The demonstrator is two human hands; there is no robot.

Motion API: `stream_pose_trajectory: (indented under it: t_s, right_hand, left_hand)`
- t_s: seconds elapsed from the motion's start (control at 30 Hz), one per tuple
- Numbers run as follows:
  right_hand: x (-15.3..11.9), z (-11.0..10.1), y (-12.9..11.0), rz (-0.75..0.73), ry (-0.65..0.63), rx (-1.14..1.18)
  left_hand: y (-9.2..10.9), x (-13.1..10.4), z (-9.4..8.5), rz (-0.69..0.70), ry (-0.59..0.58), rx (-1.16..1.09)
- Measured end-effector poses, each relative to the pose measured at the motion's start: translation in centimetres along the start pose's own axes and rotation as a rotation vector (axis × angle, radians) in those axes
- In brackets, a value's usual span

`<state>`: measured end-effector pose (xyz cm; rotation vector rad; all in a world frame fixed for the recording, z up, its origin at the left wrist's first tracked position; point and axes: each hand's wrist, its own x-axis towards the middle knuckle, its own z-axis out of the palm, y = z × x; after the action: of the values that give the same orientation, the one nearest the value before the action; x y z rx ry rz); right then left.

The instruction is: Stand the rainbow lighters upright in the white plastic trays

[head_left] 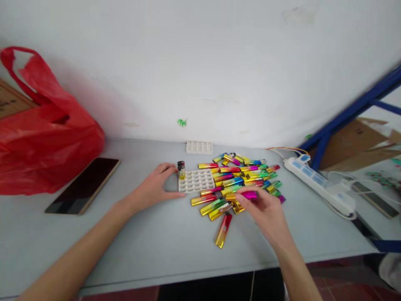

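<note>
Pink lighter (247, 195) pinched crosswise in right hand (266, 211), long axis left-right, just right of tray (196, 181); left hand (153, 188) spread open, steadying tray's left edge.

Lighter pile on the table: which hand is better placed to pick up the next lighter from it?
Probably the right hand. It is already over the lighter pile, fingers on a pink lighter. The left hand rests at the white tray, on the side away from the pile.
</note>
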<state>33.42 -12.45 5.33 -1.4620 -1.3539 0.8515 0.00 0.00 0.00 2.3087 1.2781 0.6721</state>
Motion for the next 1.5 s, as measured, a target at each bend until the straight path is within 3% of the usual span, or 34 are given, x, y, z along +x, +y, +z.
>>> stream_pose_trajectory:
  t_s: [0.1,0.23,0.37,0.43,0.5,0.6,0.83,1.1,1.5]
  right_hand:
    - [2.5,0.7,-0.7,-0.092,-0.081,-0.103]
    - [5.5,1.7,-1.6,-0.243,-0.173,-0.067]
    - [8.8,3.0,-2.3,-0.204,-0.403,0.000]
    - [10.3,3.9,-2.4,-0.203,-0.414,-0.036]
    - [11.2,4.8,-2.0,-0.253,-0.338,-0.102]
    - [11.0,5.5,-1.0,-0.245,-0.254,-0.134]
    - [8.6,5.9,0.9,0.084,-0.166,-0.024]
    - [8.7,6.3,1.9,-0.076,-0.137,-0.132]
    - [8.6,6.1,0.4,-0.023,-0.126,-0.174]
  left_hand:
    - [-0.2,-0.1,0.1,0.007,-0.002,-0.009]
    - [-0.3,-0.3,0.1,0.028,0.004,-0.027]
    - [-0.1,-0.6,0.0,0.047,0.021,-0.040]
    - [0.1,-0.7,0.0,0.047,0.014,-0.037]
    - [0.2,-0.7,-0.1,0.038,0.003,-0.037]
    - [0.2,-0.7,-0.1,0.019,-0.020,-0.046]
    - [-0.3,-0.6,0.2,0.018,-0.010,-0.044]
    - [-0.2,-0.4,0.0,-0.006,-0.019,0.009]
    - [0.3,-0.3,-0.4,0.027,-0.026,0.043]
